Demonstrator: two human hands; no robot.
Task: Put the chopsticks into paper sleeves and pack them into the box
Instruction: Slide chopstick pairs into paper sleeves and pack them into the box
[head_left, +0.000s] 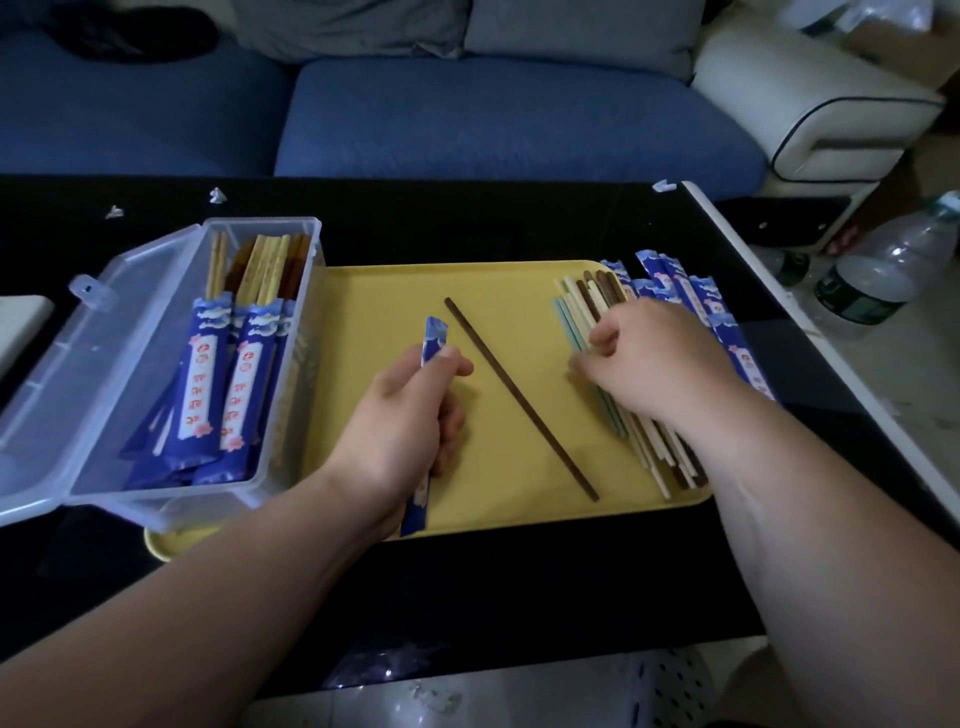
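Head view: left hand (410, 415) grips a paper sleeve (435, 338) pointing away; right hand (660, 358) curls on chopsticks (576, 306), grip unclear.

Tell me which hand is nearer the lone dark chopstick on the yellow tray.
Left. The left hand, gripping a paper sleeve, sits just left of the dark chopstick; the right hand is farther off to its right, on the loose chopstick pile.

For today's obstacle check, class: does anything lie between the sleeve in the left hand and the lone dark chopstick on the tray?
Nothing visible does. The dark chopstick lies alone on bare tray right of the left hand gripping the sleeve.
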